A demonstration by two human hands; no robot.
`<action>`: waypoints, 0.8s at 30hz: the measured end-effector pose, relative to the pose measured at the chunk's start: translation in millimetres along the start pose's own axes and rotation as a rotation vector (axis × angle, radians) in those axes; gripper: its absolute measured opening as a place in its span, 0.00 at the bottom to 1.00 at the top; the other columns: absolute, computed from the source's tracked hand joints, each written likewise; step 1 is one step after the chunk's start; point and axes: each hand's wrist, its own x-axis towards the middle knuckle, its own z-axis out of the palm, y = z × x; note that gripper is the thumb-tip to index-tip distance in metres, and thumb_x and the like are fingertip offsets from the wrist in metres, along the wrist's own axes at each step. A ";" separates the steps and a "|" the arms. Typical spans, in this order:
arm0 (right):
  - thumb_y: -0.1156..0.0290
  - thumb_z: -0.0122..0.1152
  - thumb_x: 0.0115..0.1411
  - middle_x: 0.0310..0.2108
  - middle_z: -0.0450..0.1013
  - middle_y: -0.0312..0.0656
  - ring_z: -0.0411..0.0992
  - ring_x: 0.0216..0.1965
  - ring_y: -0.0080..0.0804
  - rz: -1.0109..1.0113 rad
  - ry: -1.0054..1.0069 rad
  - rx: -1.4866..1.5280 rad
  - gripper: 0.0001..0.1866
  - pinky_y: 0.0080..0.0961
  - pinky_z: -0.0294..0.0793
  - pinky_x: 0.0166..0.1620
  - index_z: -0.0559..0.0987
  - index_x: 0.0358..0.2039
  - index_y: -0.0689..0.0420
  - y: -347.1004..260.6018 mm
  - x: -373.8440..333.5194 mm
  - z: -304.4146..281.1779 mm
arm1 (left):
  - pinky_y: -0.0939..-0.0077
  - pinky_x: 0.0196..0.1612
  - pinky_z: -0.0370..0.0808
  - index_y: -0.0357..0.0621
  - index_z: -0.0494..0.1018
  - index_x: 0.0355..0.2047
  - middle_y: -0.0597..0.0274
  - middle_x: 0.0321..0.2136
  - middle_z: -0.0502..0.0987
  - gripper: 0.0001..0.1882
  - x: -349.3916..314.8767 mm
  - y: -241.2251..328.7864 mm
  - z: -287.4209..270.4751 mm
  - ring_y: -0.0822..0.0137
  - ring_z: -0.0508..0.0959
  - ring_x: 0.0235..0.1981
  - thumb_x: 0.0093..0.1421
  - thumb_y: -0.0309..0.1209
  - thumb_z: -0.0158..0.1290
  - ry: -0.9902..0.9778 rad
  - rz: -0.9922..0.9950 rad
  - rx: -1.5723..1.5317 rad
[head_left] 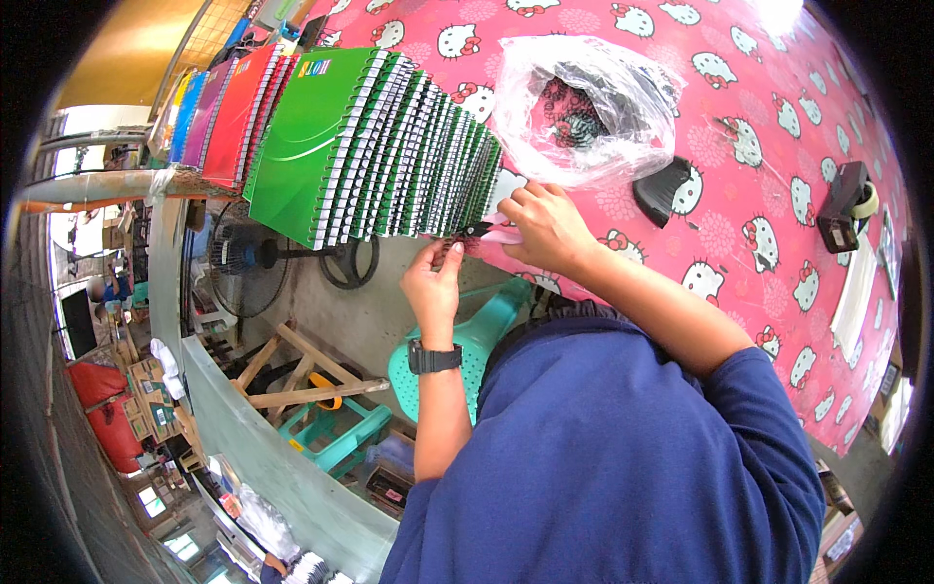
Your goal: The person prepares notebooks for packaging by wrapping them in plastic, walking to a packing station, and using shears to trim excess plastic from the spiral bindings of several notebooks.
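My right hand [547, 226] is closed around the pink handles of a small hand tool [501, 235] with a dark head; its exact kind is hard to make out. The head points left, toward my left hand [431, 285], whose thumb and fingers pinch a small dark, wiry thing [457, 243] I cannot make out clearly. Both hands meet at the table's near edge, just beside a leaning row of green spiral notebooks [306, 146]. Beyond my right hand lies a crumpled clear plastic bag [520, 146] with black coiled pieces [574, 112] inside.
Red [233, 122], purple and blue notebooks stand left of the green ones. On the pink patterned tablecloth [623, 200] are a black block-like object [664, 190] and a tape dispenser [843, 206]. Below are a teal chair [409, 380], a fan [248, 253] and a wooden frame [316, 389].
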 end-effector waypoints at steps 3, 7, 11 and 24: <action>0.63 0.65 0.38 0.28 0.72 0.43 0.71 0.36 0.40 0.083 -0.147 0.074 0.20 0.36 0.68 0.44 0.75 0.32 0.57 0.3 4.8 -1.0 | 0.84 0.28 0.71 0.29 0.75 0.37 0.65 0.24 0.77 0.16 1.7 2.4 0.1 0.78 0.73 0.22 0.53 0.31 0.60 -0.002 -0.001 0.033; 0.60 0.63 0.41 0.27 0.73 0.45 0.72 0.37 0.40 0.185 -0.224 0.182 0.16 0.37 0.68 0.45 0.75 0.28 0.56 -1.4 2.8 -2.0 | 0.84 0.28 0.70 0.30 0.75 0.37 0.65 0.23 0.77 0.16 2.7 -3.5 -1.7 0.77 0.73 0.21 0.53 0.32 0.60 0.006 0.012 0.107; 0.62 0.64 0.39 0.30 0.72 0.44 0.71 0.37 0.41 0.067 -0.023 0.090 0.21 0.38 0.66 0.45 0.75 0.35 0.57 6.9 -9.0 -1.2 | 0.84 0.27 0.70 0.31 0.76 0.35 0.65 0.22 0.77 0.16 1.1 -4.4 0.6 0.77 0.73 0.21 0.53 0.33 0.60 0.001 0.029 0.060; 0.62 0.65 0.38 0.28 0.71 0.43 0.70 0.38 0.41 0.130 -0.186 0.118 0.20 0.35 0.69 0.40 0.75 0.33 0.56 13.4 -3.3 8.8 | 0.83 0.28 0.71 0.31 0.77 0.31 0.64 0.21 0.78 0.12 -3.9 24.4 8.9 0.79 0.74 0.22 0.50 0.29 0.62 0.042 -0.007 0.087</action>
